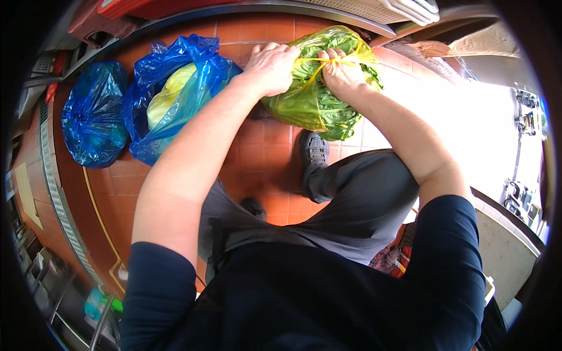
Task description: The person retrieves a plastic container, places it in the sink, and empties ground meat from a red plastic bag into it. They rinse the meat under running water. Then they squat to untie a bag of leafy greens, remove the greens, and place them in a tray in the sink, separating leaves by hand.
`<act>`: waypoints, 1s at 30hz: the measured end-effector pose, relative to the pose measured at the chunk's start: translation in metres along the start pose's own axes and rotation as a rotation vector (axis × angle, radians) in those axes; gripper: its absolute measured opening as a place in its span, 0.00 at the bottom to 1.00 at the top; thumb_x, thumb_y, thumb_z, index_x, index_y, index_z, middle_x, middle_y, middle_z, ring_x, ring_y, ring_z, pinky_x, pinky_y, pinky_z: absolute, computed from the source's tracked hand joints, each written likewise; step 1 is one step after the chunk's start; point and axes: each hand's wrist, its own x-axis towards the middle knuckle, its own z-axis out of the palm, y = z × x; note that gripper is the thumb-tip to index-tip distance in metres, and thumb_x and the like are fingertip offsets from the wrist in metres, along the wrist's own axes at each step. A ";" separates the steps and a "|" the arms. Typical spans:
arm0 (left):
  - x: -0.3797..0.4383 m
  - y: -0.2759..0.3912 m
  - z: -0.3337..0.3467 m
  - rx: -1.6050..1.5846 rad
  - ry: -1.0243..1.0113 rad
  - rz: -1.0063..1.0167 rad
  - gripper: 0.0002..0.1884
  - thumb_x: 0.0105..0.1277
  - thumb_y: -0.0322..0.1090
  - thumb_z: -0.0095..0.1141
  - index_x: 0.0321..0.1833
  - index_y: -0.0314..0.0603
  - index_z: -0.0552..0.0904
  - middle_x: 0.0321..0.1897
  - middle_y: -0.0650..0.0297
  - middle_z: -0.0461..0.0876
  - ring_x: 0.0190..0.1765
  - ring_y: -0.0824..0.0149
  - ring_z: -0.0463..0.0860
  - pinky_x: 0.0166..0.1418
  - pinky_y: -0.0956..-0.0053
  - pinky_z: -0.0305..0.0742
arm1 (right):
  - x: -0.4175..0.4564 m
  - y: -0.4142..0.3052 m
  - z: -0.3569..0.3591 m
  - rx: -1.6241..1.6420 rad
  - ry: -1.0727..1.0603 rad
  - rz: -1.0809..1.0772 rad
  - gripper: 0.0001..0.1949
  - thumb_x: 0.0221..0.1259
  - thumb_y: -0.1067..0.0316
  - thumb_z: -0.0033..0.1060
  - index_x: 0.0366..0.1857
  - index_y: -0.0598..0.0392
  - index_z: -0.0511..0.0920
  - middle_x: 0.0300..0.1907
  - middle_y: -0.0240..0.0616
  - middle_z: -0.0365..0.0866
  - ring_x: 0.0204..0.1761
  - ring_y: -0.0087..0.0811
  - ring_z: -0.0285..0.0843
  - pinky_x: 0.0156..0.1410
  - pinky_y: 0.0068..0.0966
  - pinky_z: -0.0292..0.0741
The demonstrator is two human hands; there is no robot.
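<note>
A yellow see-through plastic bag [303, 103] full of green leafy vegetables [336, 103] rests on the tiled floor in front of me. My left hand [273, 68] grips the bag's left side near the top, its fingertips hidden behind the plastic. Against the leaves, my right hand [343, 73] has curled fingers in the bag's opening, with a taut twisted strand of yellow plastic across them. Some leaves stick out at the lower right of the bag. Left of my left hand stands an open blue plastic bag [204, 57] holding a pale yellow-green bundle [171, 94].
A second blue bag [94, 114], gathered closed, lies farther left. Metal shelving edge [272, 5] and plastic crates [351, 9] border the far side. A drain grate [61, 193] and a yellow hose [99, 215] run along the left. My shoe [316, 147] is just below the yellow bag.
</note>
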 end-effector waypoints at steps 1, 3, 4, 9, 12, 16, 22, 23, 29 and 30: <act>0.000 0.003 -0.007 -0.004 -0.047 -0.014 0.22 0.64 0.31 0.59 0.61 0.41 0.74 0.58 0.54 0.82 0.68 0.50 0.77 0.70 0.49 0.70 | -0.002 0.003 0.000 0.038 0.025 0.004 0.15 0.70 0.62 0.51 0.57 0.52 0.73 0.56 0.42 0.80 0.62 0.46 0.77 0.64 0.51 0.73; 0.005 0.006 -0.016 -0.011 -0.139 -0.045 0.24 0.63 0.29 0.62 0.62 0.40 0.72 0.60 0.50 0.80 0.66 0.48 0.79 0.68 0.51 0.73 | -0.002 0.008 0.006 0.091 0.048 0.026 0.14 0.71 0.62 0.50 0.55 0.52 0.74 0.56 0.42 0.80 0.60 0.46 0.77 0.61 0.50 0.73; 0.008 0.004 -0.017 -0.027 -0.157 -0.030 0.24 0.62 0.29 0.63 0.61 0.39 0.72 0.59 0.49 0.80 0.65 0.47 0.79 0.67 0.52 0.74 | -0.001 0.010 0.010 0.118 0.062 0.037 0.13 0.71 0.61 0.50 0.54 0.52 0.74 0.56 0.42 0.80 0.59 0.47 0.77 0.60 0.50 0.73; 0.009 -0.011 -0.016 0.015 -0.128 0.097 0.17 0.66 0.25 0.58 0.57 0.35 0.72 0.54 0.44 0.80 0.58 0.42 0.83 0.61 0.52 0.80 | -0.002 0.011 0.017 0.242 0.128 0.066 0.17 0.80 0.57 0.32 0.56 0.51 0.74 0.63 0.48 0.79 0.64 0.49 0.75 0.66 0.51 0.70; 0.008 -0.020 -0.013 -0.027 -0.106 0.147 0.13 0.70 0.28 0.54 0.54 0.35 0.73 0.52 0.43 0.81 0.54 0.41 0.84 0.58 0.50 0.81 | -0.004 0.016 0.009 0.309 0.014 0.082 0.23 0.66 0.57 0.60 0.61 0.55 0.71 0.61 0.49 0.78 0.65 0.52 0.73 0.67 0.50 0.70; 0.010 -0.030 -0.003 -0.077 -0.088 0.175 0.13 0.70 0.31 0.56 0.53 0.39 0.73 0.52 0.44 0.80 0.52 0.40 0.85 0.55 0.50 0.81 | -0.013 0.012 0.017 0.138 0.057 0.052 0.32 0.69 0.52 0.61 0.69 0.63 0.66 0.69 0.58 0.72 0.74 0.54 0.67 0.77 0.50 0.63; -0.005 -0.048 0.016 -0.208 0.031 0.144 0.19 0.64 0.31 0.66 0.55 0.40 0.74 0.51 0.49 0.80 0.51 0.39 0.83 0.53 0.51 0.81 | -0.020 -0.010 -0.115 0.260 -0.689 0.042 0.25 0.75 0.52 0.55 0.53 0.71 0.79 0.53 0.65 0.84 0.60 0.56 0.82 0.66 0.44 0.78; -0.006 -0.048 0.018 -0.230 0.086 0.160 0.18 0.64 0.31 0.66 0.53 0.39 0.75 0.50 0.49 0.80 0.50 0.39 0.83 0.53 0.51 0.81 | -0.028 -0.005 -0.117 0.119 -0.282 -0.119 0.19 0.73 0.56 0.57 0.44 0.67 0.82 0.40 0.58 0.88 0.45 0.55 0.88 0.54 0.42 0.84; -0.005 -0.028 0.039 -0.377 0.319 0.167 0.11 0.57 0.23 0.66 0.40 0.38 0.78 0.34 0.50 0.81 0.43 0.41 0.84 0.47 0.55 0.80 | 0.041 0.017 -0.079 0.555 0.104 -0.143 0.07 0.65 0.66 0.62 0.36 0.59 0.83 0.32 0.52 0.87 0.37 0.52 0.87 0.48 0.43 0.82; -0.004 -0.026 0.037 -0.406 0.307 0.138 0.11 0.56 0.22 0.66 0.39 0.37 0.77 0.34 0.50 0.81 0.42 0.41 0.83 0.46 0.56 0.79 | 0.045 0.015 -0.075 0.583 -0.013 -0.124 0.06 0.62 0.68 0.62 0.36 0.58 0.84 0.32 0.51 0.87 0.37 0.52 0.87 0.47 0.42 0.82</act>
